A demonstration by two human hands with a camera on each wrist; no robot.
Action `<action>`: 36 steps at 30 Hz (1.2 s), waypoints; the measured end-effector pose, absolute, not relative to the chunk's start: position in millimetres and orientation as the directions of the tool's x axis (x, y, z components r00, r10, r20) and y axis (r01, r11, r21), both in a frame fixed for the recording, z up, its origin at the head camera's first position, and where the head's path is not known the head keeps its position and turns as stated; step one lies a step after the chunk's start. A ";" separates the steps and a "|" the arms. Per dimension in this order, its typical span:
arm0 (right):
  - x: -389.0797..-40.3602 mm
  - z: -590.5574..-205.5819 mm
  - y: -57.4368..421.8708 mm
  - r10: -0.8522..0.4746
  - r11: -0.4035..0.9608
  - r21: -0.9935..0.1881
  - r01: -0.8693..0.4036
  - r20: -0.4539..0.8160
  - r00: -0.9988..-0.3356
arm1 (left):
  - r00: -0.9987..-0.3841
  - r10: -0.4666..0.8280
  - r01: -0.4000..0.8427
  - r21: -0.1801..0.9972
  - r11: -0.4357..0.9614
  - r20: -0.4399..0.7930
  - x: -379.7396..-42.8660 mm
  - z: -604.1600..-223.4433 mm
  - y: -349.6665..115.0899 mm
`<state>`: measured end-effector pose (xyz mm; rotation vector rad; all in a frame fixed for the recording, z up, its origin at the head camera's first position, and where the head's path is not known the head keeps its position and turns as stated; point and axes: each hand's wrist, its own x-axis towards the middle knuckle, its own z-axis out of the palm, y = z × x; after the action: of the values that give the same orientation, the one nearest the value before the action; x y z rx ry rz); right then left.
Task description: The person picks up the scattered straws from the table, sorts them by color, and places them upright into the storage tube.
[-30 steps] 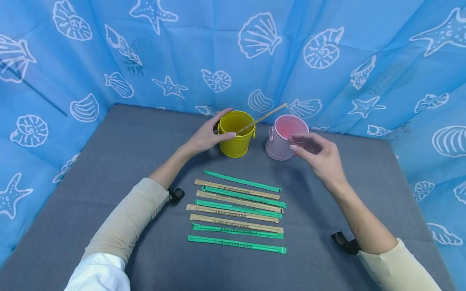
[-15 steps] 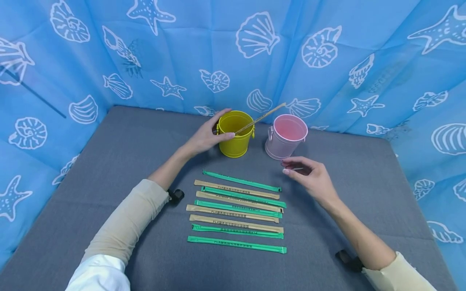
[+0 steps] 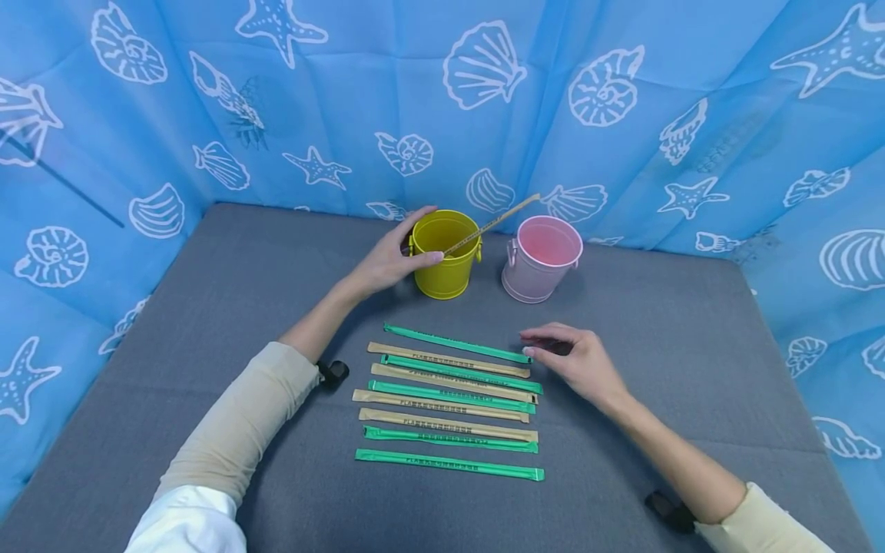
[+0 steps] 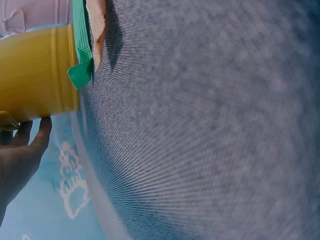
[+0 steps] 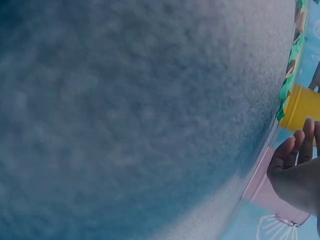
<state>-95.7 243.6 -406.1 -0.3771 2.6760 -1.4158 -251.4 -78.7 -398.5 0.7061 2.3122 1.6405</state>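
My left hand (image 3: 387,259) holds the yellow bucket (image 3: 442,280) by its left side, thumb at the front of the rim and fingers round the far side. A tan wrapped straw (image 3: 492,223) leans in that bucket, its upper end sticking out to the right. My right hand (image 3: 577,361) is at the right end of the farthest green wrapped straw (image 3: 456,343), fingers loosely bent and thumb tip close to that end; contact cannot be made out. In the right wrist view, the right hand (image 5: 297,175) shows with nothing in its fingers. The pink bucket (image 3: 531,276) stands beyond it.
Several green and tan wrapped straws lie in a rough row, such as the nearest green straw (image 3: 449,464) and a tan straw (image 3: 442,425). The grey table (image 3: 193,330) meets a blue shell-patterned curtain (image 3: 332,100) behind the buckets.
My right hand has moved from the pink bucket toward me and left, down to the farthest green straw's end. The left hand stays at the yellow bucket.
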 end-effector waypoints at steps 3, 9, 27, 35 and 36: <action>-93.6 -408.4 243.8 -0.270 0.549 -0.817 -0.175 0.024 -0.963 | -0.862 0.498 0.255 0.931 0.261 0.097 -251.2 -399.1 -78.4; -90.4 -417.3 244.6 -0.287 0.580 -0.797 -0.170 -0.005 -0.958 | -0.860 0.501 0.251 0.933 0.257 0.093 -250.5 -398.5 -76.9; -87.3 -431.6 225.4 -0.293 0.666 -0.698 -0.263 0.081 -0.953 | -0.848 0.525 0.218 0.952 0.215 0.075 -253.5 -396.6 -79.1; -86.7 -434.0 220.5 -0.281 0.693 -0.656 -0.299 0.136 -0.950 | -0.848 0.520 0.240 0.948 0.211 0.099 -252.8 -398.0 -79.8; -86.3 -435.1 220.4 -0.282 0.691 -0.652 -0.311 0.153 -0.947 | -0.848 0.521 0.240 0.948 0.211 0.099 -252.4 -398.4 -79.8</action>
<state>-86.3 220.4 -435.1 -0.5133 2.9260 -1.1400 -252.4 -79.8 -398.4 0.7221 2.2442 1.6850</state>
